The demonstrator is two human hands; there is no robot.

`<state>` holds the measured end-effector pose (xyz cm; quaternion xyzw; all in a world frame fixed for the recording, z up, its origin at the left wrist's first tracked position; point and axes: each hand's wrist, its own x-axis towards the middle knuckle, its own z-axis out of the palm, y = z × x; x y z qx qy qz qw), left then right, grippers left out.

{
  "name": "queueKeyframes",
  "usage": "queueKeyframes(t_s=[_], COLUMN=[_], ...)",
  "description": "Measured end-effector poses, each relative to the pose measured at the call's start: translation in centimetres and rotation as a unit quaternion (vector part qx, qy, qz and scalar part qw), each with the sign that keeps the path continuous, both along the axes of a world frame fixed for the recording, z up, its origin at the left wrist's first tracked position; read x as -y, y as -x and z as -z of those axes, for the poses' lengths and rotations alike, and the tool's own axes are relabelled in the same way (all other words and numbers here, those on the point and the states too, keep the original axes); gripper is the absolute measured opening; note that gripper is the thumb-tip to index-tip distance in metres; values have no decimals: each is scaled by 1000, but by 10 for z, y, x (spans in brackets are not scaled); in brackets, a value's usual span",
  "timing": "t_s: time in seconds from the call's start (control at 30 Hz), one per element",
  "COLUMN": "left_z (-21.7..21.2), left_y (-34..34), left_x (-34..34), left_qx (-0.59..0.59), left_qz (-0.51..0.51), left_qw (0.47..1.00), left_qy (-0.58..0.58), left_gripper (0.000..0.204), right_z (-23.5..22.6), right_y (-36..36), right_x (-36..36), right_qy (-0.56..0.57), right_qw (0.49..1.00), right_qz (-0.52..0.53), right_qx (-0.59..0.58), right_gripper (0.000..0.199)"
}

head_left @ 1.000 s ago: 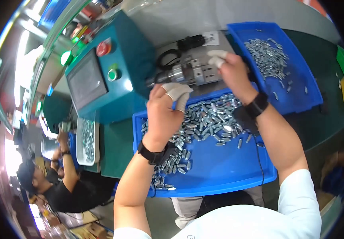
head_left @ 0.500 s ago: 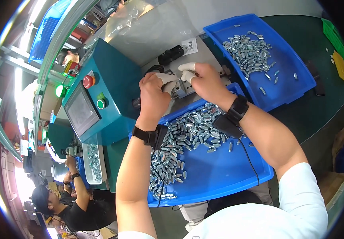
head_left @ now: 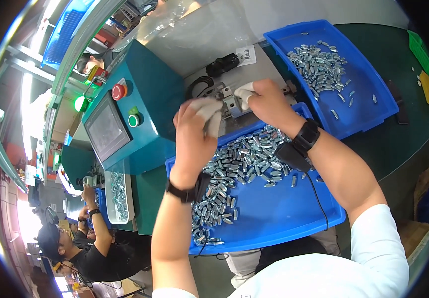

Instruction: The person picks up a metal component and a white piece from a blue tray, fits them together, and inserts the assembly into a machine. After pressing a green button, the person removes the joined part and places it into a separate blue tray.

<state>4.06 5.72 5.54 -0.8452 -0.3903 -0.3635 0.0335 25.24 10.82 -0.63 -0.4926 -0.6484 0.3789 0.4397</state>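
At the far left a co-worker [head_left: 82, 248] sits at a neighbouring station, well apart from the fixture [head_left: 230, 102] where this person works, with a small pale tray of metal parts [head_left: 119, 196] in front of them. Nearer the fixture stands a teal control box [head_left: 135, 109] with a screen, a red button, a green button and a green lamp on its side.

The left hand [head_left: 197, 131] hovers just left of the fixture, fingers curled, with white covers on the fingertips; I cannot tell whether it pinches a part. The right hand [head_left: 266, 102] rests against the fixture's right side, its covered fingertip pressed to the metal block, seemingly seating a piece there; the piece itself is hidden.

Below the fixture lies the near bin [head_left: 284, 218], blue, with a thick heap of small silver sleeves [head_left: 239, 164] along its upper-left half and the rest bare. Right of the fixture the far bin [head_left: 323, 79] holds a smaller pile of the same kind [head_left: 318, 64]. By my judgement the work is partway through, with more pieces waiting than finished.

A black cable runs from the right wrist across the near bin, and could snag. A black plug [head_left: 223, 64] sits behind the fixture on the table [head_left: 403, 129].
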Motion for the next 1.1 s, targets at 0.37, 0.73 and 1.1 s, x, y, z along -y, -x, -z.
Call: queueKeyframes(t_s=[0.37,0.73,1.1], left_z=[30,37,38], left_y=[33,27,27], left_x=[60,69,71], left_qx=[-1,-102,-89], left_qz=[-31,24,12], left_qw=[972,954,953], left_qy=[231,280,290], left_gripper=[22,36,26], right_z=[-12,-10,-12], right_y=[14,13,13], right_x=[9,12,15], right_qy=[88,94,102], right_qw=[970,964,965], right_qz=[-182,-198,-197], right_qx=[-135,-152,-143], right_gripper=[33,42,49])
